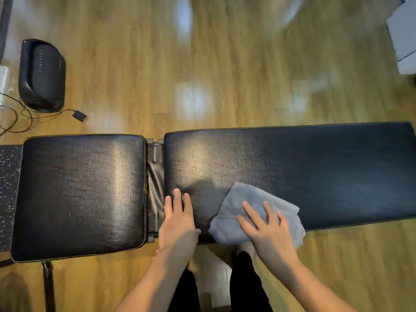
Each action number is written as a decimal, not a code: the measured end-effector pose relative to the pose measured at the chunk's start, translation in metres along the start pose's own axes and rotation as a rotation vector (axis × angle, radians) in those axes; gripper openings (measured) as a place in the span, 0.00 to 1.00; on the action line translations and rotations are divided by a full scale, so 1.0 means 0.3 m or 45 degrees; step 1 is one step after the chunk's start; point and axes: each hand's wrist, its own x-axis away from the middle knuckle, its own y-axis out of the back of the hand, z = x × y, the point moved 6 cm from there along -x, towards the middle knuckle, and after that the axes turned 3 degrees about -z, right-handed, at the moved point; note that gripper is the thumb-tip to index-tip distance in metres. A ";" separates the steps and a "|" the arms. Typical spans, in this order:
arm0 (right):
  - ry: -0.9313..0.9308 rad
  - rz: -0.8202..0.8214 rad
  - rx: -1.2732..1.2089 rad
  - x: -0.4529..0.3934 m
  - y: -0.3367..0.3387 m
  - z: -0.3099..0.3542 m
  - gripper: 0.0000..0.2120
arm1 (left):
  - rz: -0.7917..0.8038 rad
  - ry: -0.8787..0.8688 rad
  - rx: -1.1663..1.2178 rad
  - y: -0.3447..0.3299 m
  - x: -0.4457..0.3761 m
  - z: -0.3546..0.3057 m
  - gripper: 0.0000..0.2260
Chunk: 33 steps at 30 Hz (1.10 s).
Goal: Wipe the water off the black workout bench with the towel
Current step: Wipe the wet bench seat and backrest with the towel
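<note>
While the right hand [267, 224] presses flat, fingers apart, on the grey towel [254, 212], the left hand [177, 219] rests open on the bench surface [315, 167] (no droplets discernible); wiping looks underway.

Grey towel [252, 212] bunched flat on near edge of long black padded worktop [315, 167], just right of pad gap.

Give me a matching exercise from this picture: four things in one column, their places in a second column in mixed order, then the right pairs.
Things:
1. towel
2. left hand
3. right hand
4. black speaker

Places:
A. on the wooden floor, beyond the bench
B. flat on the towel
C. bare on the bench pad, by the gap
D. on the long pad's near edge

Pairs: 1-D, 2-C, 3-B, 4-A
</note>
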 end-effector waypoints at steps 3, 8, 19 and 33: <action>-0.148 -0.077 -0.017 -0.154 0.064 -0.102 0.20 | -0.049 0.042 -0.063 -0.009 -0.005 -0.028 0.42; -0.426 -0.150 -0.116 -0.583 0.180 -0.208 0.21 | -0.033 0.080 -0.050 -0.034 -0.018 -0.032 0.40; 0.332 -0.055 0.026 0.033 -0.041 -0.046 0.16 | -0.055 0.021 -0.042 -0.032 -0.012 0.000 0.45; -0.373 -0.079 -0.191 -0.555 0.165 -0.383 0.19 | -0.212 0.199 0.047 -0.022 -0.042 -0.216 0.48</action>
